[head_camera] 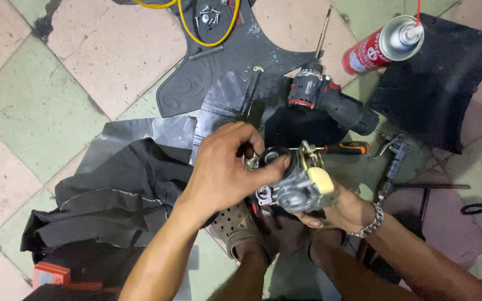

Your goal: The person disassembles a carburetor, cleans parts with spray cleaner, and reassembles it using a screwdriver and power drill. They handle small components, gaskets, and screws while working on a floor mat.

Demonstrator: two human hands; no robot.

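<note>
A small metal carburetor (299, 187) with a pale yellow part on its side is held over the floor in front of me. My right hand (348, 210), with a chain bracelet at the wrist, grips it from below. My left hand (227, 161) reaches over from the left, with fingers and thumb closed around the black round opening (274, 156) at the carburetor's top end.
On the tiled floor lie a cordless drill (330, 100) with a long bit, a red spray can (383, 45), an orange-handled screwdriver (347, 148), a metal air gun (393, 156), loose screws (208, 15) on a black rubber mat, a spring (205, 52), dark cloth (118, 195) at left. My sandalled foot (240, 227) is below.
</note>
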